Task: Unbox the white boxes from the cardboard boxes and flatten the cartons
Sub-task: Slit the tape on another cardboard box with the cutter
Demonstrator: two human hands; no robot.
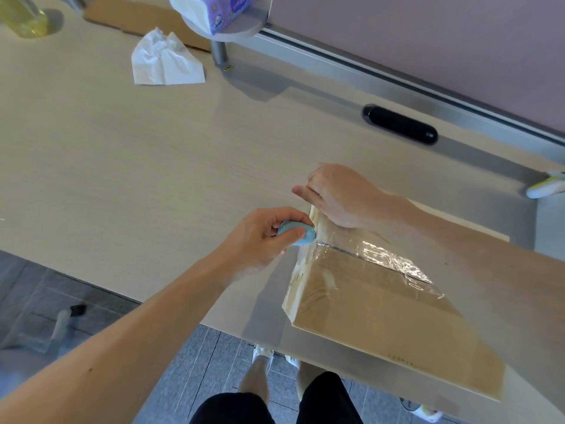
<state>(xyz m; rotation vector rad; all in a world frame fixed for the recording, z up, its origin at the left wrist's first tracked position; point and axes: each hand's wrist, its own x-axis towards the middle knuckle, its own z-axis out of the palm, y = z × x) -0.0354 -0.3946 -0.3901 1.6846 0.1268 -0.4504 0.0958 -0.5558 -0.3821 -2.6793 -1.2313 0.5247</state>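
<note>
L hand (260, 237) clenched round blue cutter (298, 234), tip at taped seam (382, 255) of cardboard box (382, 307). R hand (339, 194) grips box far corner, just beyond cutter. Risks: blade slips twd R thumb; deep cut scores white boxes inside (not visible).

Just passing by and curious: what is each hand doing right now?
Left hand: grips the blue cutter.
Right hand: on the cardboard box, fingers hidden, cannot tell.

The cardboard box (382, 316) lies at the table's (153, 163) near edge, a tissue (165, 59) far behind-left.
</note>
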